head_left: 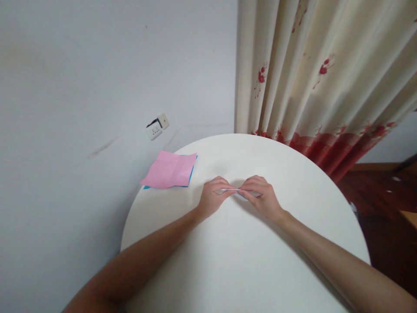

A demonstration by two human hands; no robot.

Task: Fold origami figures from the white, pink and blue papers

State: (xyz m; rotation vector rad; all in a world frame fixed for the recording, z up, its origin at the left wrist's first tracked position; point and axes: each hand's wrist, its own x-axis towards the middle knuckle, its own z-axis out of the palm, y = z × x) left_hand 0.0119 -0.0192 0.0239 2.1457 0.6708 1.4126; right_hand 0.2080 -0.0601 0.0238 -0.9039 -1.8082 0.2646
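Note:
Between my two hands is a thin, folded piece of paper, seen nearly edge-on as a narrow pale and pinkish strip. My left hand pinches its left end between thumb and fingers. At the other end, my right hand grips it the same way, and the fingertips of both hands almost meet. Most of the paper is hidden by my fingers. Both hands are just over the middle of the white round table. To their left lies a pink sheet of paper, slightly curled, on top of a blue sheet.
The table's far left edge is close to a pale wall with a socket and a switch plate. Behind the table on the right hangs a cream curtain with red flowers. Dark wooden floor shows at the right.

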